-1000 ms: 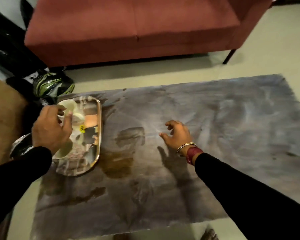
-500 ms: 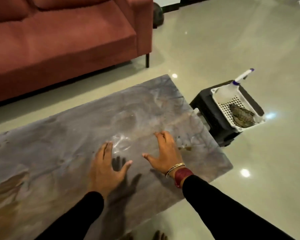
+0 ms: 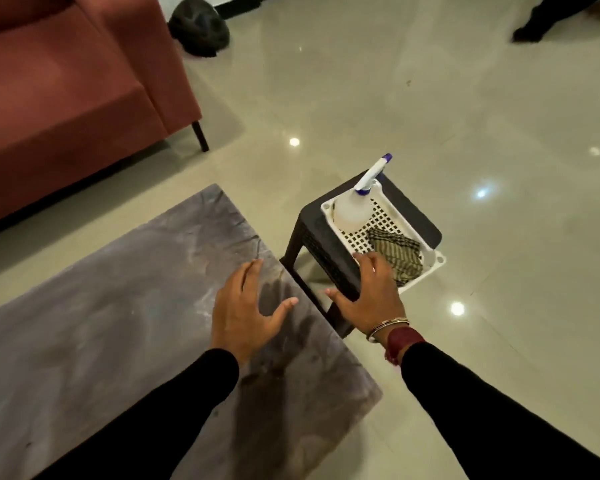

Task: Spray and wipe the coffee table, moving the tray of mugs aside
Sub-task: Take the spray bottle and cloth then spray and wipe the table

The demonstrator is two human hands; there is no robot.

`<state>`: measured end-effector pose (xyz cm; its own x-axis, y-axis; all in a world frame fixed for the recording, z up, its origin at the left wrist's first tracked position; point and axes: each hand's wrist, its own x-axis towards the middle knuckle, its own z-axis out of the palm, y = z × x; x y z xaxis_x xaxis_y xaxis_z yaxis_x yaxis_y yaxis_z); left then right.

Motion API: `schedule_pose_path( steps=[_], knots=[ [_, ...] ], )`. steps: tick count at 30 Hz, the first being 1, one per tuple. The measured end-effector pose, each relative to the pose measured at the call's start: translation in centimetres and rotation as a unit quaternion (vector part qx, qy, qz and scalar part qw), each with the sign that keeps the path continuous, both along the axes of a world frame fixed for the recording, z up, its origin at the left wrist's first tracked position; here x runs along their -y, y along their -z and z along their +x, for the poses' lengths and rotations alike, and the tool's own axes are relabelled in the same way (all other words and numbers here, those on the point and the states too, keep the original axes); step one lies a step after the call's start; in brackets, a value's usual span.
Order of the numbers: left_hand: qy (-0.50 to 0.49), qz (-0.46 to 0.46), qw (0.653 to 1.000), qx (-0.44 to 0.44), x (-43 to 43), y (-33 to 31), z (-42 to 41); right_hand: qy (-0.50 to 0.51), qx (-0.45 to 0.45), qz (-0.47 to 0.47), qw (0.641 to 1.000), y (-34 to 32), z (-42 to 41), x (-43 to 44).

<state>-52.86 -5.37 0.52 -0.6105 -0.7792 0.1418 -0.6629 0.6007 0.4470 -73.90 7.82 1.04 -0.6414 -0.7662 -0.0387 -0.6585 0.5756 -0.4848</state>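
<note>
My right grip [image 3: 371, 296], spread and empty, is over the white perforated basket [image 3: 429, 255] on the black plastic stool [image 3: 314, 233]. I should pass the checked cloth [image 3: 399, 252] and wrap the white spray bottle [image 3: 352, 206] low down. Left grip [image 3: 246, 313], fingers apart, hangs above the grey marble counter [image 3: 118, 323].

Two hands are counted: one left hand [image 3: 243, 317] and one right hand [image 3: 371, 296]. One coffee table [image 3: 118, 323] is seen, with one black stool [image 3: 312, 233] just beside its right edge. One white perforated basket [image 3: 430, 252] is carried on the stool. In it, one spray bottle [image 3: 350, 209] is counted at the far corner and one checked cloth [image 3: 399, 251] towards the near edge. One red sofa [image 3: 66, 98] is seen.
</note>
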Motion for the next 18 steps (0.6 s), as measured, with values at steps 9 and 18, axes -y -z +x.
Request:
schedule_pose_path(
  steps=[9, 18],
  knots=[
    [0.037, 0.077, 0.994, -0.073, 1.9, 0.6, -15.4, 0.052, 0.002, 0.102, 0.993, 4.4, -12.9, 0.5],
    [0.077, 0.218, 0.97, -0.08, 6.5, 2.7, -25.0, 0.03, -0.081, 0.139, 0.986, 9.0, -16.1, 2.0]
  ],
)
